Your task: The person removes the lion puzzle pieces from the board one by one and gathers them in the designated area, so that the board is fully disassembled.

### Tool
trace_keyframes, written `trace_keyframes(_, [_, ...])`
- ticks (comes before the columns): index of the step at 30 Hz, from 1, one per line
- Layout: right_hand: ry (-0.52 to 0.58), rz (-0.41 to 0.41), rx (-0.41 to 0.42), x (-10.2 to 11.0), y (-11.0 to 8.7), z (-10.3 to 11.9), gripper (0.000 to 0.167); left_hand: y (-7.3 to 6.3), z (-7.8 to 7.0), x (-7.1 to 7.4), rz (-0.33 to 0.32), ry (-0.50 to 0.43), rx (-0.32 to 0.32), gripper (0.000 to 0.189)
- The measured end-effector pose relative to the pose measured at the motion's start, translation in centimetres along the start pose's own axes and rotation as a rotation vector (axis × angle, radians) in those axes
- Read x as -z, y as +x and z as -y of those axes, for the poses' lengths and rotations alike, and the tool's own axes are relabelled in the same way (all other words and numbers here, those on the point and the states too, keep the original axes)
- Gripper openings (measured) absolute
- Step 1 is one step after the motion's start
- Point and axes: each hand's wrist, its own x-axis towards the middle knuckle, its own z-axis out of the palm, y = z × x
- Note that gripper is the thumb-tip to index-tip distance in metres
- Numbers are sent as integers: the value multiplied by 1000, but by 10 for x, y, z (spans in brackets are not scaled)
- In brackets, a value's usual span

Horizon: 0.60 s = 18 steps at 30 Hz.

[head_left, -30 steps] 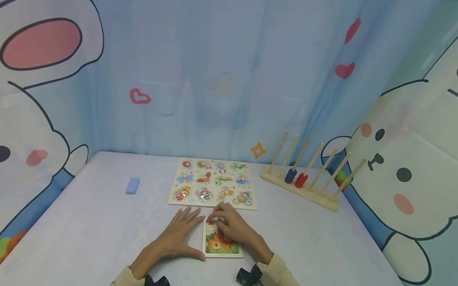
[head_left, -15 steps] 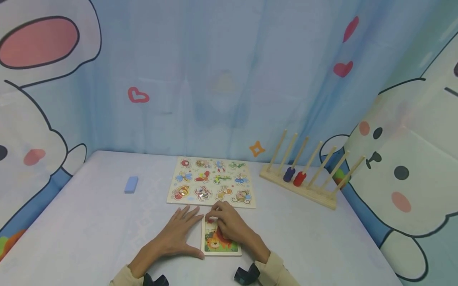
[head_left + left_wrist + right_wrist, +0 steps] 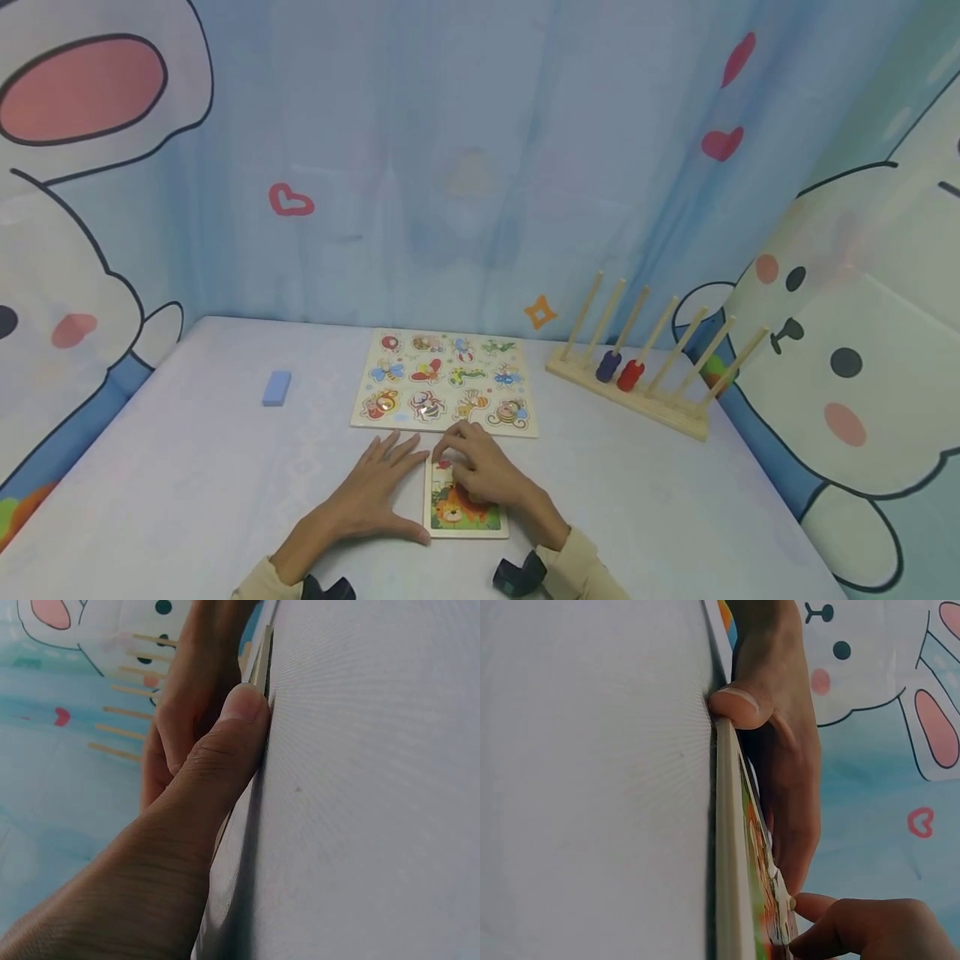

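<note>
A small framed lion puzzle (image 3: 465, 518) lies flat on the white table in front of the person. The left hand (image 3: 377, 493) is spread along its left side; in the right wrist view the left thumb (image 3: 742, 707) touches the corner of the pale wooden frame (image 3: 731, 847). Over the upper part of the puzzle, the right hand (image 3: 483, 467) has bent fingers and pinches what looks like a puzzle piece (image 3: 783, 892) at its edge. The right hand hides much of the puzzle's upper right in the head view.
Just behind the puzzle lies a wooden insect puzzle board (image 3: 442, 383). A peg stand (image 3: 630, 396) with upright rods carries dark blue and red beads at the back right. A blue block (image 3: 277, 389) lies at the left. A printed blue curtain (image 3: 450, 167) hangs behind the table.
The head view shifts slightly. Both hands stay in almost the same place at the lion puzzle, with only a tiny movement of the right fingers.
</note>
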Motion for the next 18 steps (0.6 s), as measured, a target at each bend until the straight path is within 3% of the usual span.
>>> trace_keyframes(18, [250, 48, 12, 6, 1, -5, 34, 0, 0, 1, -11, -12, -12, 113])
